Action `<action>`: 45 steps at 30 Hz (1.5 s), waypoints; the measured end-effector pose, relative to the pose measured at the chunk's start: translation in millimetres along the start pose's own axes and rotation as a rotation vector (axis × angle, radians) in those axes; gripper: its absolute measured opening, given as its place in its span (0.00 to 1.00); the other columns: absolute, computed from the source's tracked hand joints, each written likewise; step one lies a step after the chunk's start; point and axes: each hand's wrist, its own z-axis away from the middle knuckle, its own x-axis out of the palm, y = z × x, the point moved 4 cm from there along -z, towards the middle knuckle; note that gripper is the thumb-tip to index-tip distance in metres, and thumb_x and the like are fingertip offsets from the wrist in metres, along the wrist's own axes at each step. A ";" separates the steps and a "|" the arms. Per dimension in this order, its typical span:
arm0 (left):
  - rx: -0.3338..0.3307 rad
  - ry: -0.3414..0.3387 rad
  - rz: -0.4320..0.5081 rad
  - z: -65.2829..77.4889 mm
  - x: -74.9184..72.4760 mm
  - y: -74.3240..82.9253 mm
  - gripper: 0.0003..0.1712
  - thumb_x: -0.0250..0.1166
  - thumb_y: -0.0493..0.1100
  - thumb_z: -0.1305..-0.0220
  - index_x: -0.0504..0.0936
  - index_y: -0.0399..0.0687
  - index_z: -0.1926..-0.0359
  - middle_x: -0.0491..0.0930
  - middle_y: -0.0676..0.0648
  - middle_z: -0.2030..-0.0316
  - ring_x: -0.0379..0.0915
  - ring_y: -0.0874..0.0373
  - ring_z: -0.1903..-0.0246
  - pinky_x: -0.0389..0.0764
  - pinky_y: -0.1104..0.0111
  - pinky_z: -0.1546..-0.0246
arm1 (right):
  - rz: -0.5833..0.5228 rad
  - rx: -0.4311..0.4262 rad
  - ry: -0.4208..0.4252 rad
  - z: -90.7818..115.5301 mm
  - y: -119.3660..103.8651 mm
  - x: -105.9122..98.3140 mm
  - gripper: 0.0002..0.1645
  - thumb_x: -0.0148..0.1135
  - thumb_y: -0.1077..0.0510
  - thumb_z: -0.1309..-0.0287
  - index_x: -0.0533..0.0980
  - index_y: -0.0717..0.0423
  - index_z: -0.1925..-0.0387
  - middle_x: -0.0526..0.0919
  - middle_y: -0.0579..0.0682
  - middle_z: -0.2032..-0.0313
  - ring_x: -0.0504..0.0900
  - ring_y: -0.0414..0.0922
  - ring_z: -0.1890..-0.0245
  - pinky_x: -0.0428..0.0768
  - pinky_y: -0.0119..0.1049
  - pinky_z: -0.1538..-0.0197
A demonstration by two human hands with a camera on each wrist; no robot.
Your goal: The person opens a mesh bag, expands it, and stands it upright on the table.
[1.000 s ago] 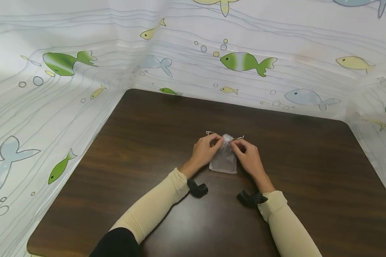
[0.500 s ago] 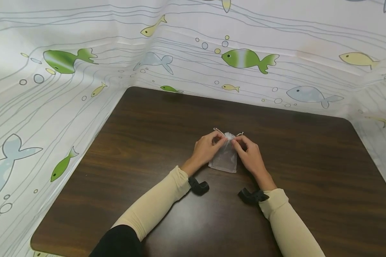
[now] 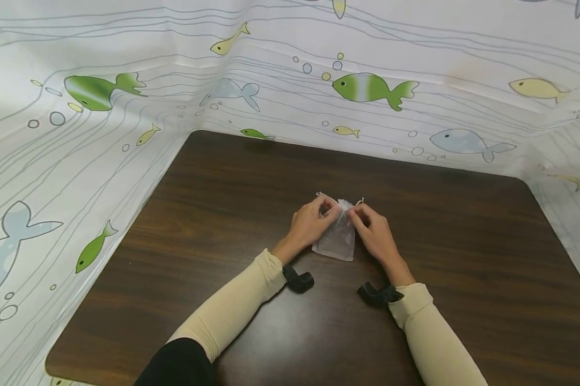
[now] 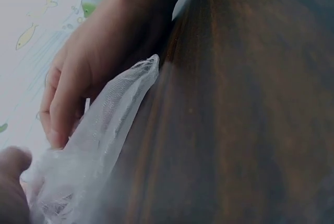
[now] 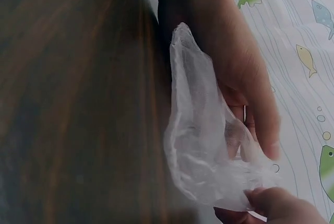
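Hands met at the gathered mouth of a small sheer white organza drawstring pouch (image 3: 337, 240), which lay on the dark wood-grain table (image 3: 212, 214), a little beyond the table's middle and well apart from every edge. The left hand (image 3: 311, 223) had its fingers curled in against the pouch's left side at the neck, pinching the mesh there; the right hand (image 3: 373, 229) did the same from the right, its fingertips nipping the bunched top. Two thin white drawstring ends (image 3: 320, 194) stuck out past the knuckles on either side of the neck, toward the table's far edge.

From the left wrist camera, the opposite hand's fingers (image 4: 65, 106) lay bent over the mesh, and the pouch (image 4: 99, 145) ran flat along the tabletop with one corner lifted. From the right wrist camera, the pouch (image 5: 201, 145) looked empty and translucent, the other hand (image 5: 237, 72) curled behind it and a fingertip (image 5: 271, 205) pressing its crumpled top.

Cream sleeves (image 3: 232, 305) covered both forearms, each with a black camera mount (image 3: 298, 280) at the wrist, resting near the table's centre. A white curtain (image 3: 367, 91) printed with green, yellow and blue fish and bubbles stood round the table's far and side edges. No writing or brand could be read anywhere.
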 end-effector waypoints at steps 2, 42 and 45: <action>-0.003 -0.006 -0.006 1.3 0.9 -1.4 0.13 0.61 0.59 0.24 0.83 0.58 0.52 0.75 0.54 0.75 0.69 0.64 0.76 0.67 0.68 0.70 | -0.005 0.001 -0.011 1.6 0.3 1.2 0.13 0.59 0.50 0.24 0.81 0.54 0.52 0.86 0.53 0.65 0.78 0.41 0.67 0.73 0.31 0.60; 0.005 0.045 0.082 -2.0 -1.5 -2.8 0.13 0.62 0.54 0.23 0.86 0.54 0.52 0.78 0.51 0.72 0.67 0.63 0.77 0.66 0.71 0.75 | -0.031 -0.016 0.021 -0.6 2.3 -1.3 0.13 0.55 0.52 0.21 0.77 0.58 0.50 0.83 0.54 0.63 0.75 0.44 0.65 0.70 0.30 0.59; 0.004 0.025 0.061 -1.8 -1.1 -2.3 0.12 0.63 0.55 0.24 0.85 0.55 0.53 0.78 0.51 0.71 0.67 0.62 0.76 0.66 0.70 0.74 | -0.030 -0.018 0.018 -0.7 2.7 -1.0 0.13 0.56 0.51 0.21 0.78 0.58 0.51 0.83 0.54 0.62 0.74 0.44 0.64 0.70 0.30 0.59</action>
